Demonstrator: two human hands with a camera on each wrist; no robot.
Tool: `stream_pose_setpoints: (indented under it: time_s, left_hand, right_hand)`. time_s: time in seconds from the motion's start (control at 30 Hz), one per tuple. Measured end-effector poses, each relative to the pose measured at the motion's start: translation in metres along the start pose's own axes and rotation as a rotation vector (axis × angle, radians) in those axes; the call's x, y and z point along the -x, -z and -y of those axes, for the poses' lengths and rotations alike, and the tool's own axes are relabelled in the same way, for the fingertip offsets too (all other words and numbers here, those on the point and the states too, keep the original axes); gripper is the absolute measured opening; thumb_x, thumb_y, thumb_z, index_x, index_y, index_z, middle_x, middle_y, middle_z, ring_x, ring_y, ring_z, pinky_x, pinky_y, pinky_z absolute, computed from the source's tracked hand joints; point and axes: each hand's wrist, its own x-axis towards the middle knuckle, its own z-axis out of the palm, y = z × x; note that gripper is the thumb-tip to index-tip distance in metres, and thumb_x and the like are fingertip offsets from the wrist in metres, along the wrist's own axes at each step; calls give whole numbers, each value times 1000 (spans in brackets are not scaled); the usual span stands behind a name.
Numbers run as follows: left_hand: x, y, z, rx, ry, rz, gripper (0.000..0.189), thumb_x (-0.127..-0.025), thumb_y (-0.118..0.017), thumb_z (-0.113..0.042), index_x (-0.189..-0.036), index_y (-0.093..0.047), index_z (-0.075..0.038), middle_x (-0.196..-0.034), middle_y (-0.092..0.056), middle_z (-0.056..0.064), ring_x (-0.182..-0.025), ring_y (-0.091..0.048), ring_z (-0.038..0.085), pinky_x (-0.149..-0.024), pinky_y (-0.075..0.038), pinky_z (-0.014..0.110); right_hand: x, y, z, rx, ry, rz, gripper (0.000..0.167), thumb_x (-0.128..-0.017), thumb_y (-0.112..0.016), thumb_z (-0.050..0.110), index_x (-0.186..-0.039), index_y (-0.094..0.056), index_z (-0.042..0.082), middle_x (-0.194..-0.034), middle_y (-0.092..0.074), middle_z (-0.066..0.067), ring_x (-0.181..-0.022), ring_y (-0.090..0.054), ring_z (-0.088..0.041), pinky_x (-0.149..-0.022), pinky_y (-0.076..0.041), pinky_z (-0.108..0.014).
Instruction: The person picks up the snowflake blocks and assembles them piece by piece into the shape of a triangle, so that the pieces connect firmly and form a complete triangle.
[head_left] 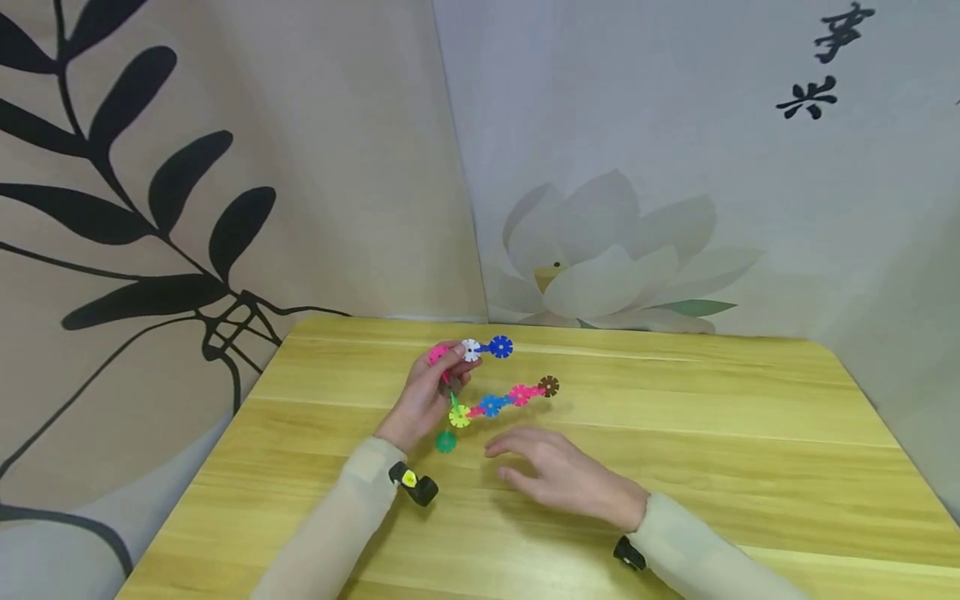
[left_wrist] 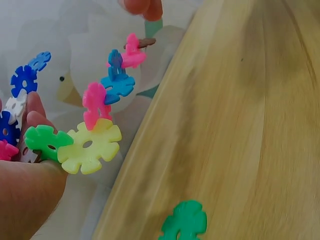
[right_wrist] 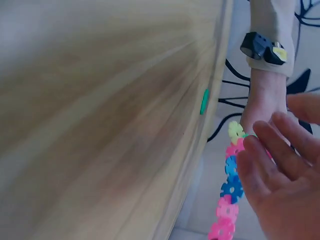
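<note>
My left hand (head_left: 422, 402) pinches a linked chain of plastic snowflake discs above the table. From its fingers one end runs right through a white disc (head_left: 471, 350) to a dark blue disc (head_left: 502, 347). The other stretch passes a light green disc (left_wrist: 47, 142), a yellow disc (head_left: 460, 416), then pink and blue discs, ending at a brown disc (head_left: 549, 386). Some links are hidden by the fingers. My right hand (head_left: 558, 473) hovers to the right of the chain with fingers relaxed and nothing in them. A loose green disc (head_left: 446, 442) lies on the table below the left hand.
The wooden table (head_left: 720, 467) spreads under both hands, its back edge close to a patterned wall (head_left: 360, 167). Both wrists carry small black cameras, the left one (head_left: 414, 483) near the loose green disc.
</note>
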Motion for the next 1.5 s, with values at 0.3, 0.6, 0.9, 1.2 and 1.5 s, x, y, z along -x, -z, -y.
stream_pose_setpoints:
  time_s: [0.3,0.6,0.9,1.2,1.5]
  left_hand:
    - [-4,13,-7,-1,4,-43,16,-106,-59,-15,-120,-56,-10,-101,-74,3,-102,-71,17,-83,-53,24]
    - [-4,23,-6,45,11,-53,11,-104,-62,-17,-114,-60,-11,-107,-73,5,-102,-70,17,-84,-54,24]
    - [-2,24,-1,63,17,-59,10,-104,-63,-17,-113,-62,-12,-108,-72,5,-105,-69,18,-86,-54,25]
    - [1,19,2,62,4,-31,5,-104,-62,-15,-107,-64,-13,-107,-73,4,-101,-70,16,-84,-54,24]
    - [2,10,8,64,22,-15,7,-104,-61,-13,-111,-62,-11,-102,-73,5,-98,-69,17,-81,-53,23]
  right_hand:
    - [-28,-5,4,129,75,167,36,-104,-63,23,-137,-65,9,-142,-63,-4,-135,-56,-19,-115,-41,-35]
    - [-51,-14,-2,290,159,293,43,-101,-68,25,-140,-62,10,-147,-60,-5,-140,-51,-23,-119,-37,-39]
    - [-40,-15,-7,324,134,359,44,-101,-67,31,-141,-63,14,-150,-57,-3,-140,-50,-22,-117,-39,-40]
    - [-8,-3,-18,139,71,304,30,-99,-71,23,-127,-71,15,-125,-70,8,-119,-62,-8,-107,-48,-29]
    - [-16,-1,-16,251,94,298,36,-96,-75,24,-130,-71,15,-109,-64,5,-91,-54,-1,-81,-48,-14]
